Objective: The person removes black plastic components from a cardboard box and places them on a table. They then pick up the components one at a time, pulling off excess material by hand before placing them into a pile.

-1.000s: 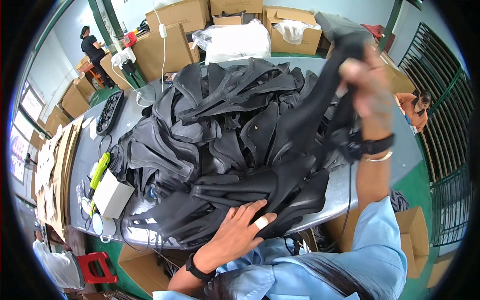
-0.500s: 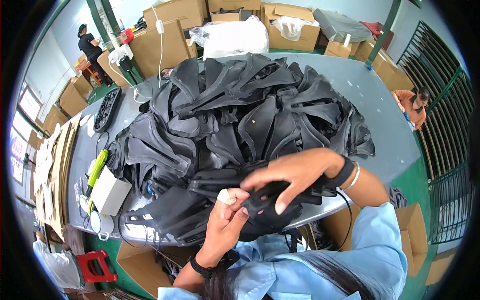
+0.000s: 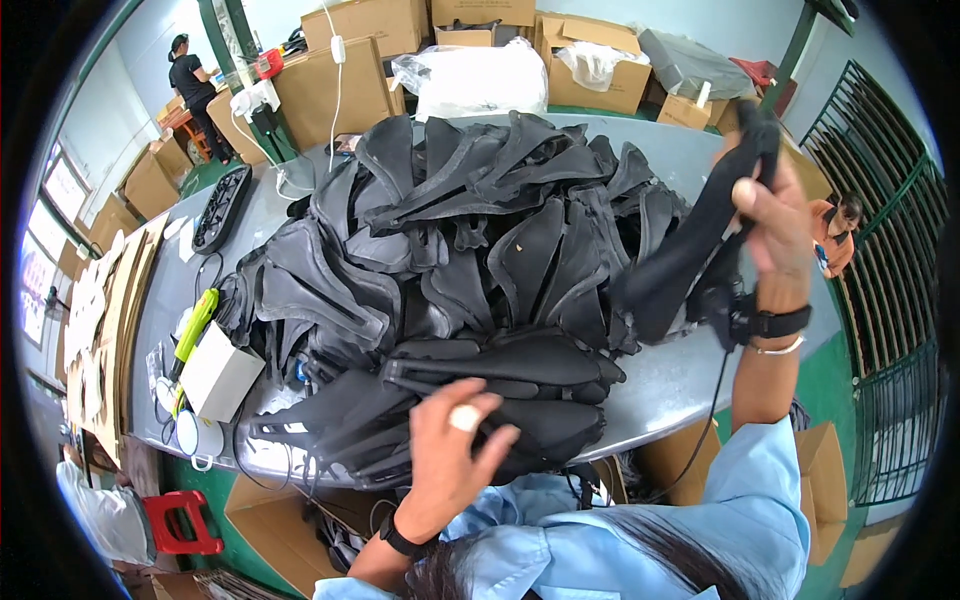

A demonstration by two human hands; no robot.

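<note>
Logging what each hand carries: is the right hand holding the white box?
No, the right hand grips a black piece, while the white box sits on the table at left.

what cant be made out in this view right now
Head view:
Some fingers of the right hand: behind the held black, elongated padded piece.
Contact under the left hand: covered by the hand.
Black padded heap: bottom buried under upper layers.
Middle rear brown cardboard box: cropped by the top edge.

A worktable point(image 3: 652, 385), heaped black pieces point(image 3: 522, 255) and cardboard boxes point(image 3: 610, 90) show a workshop.
</note>
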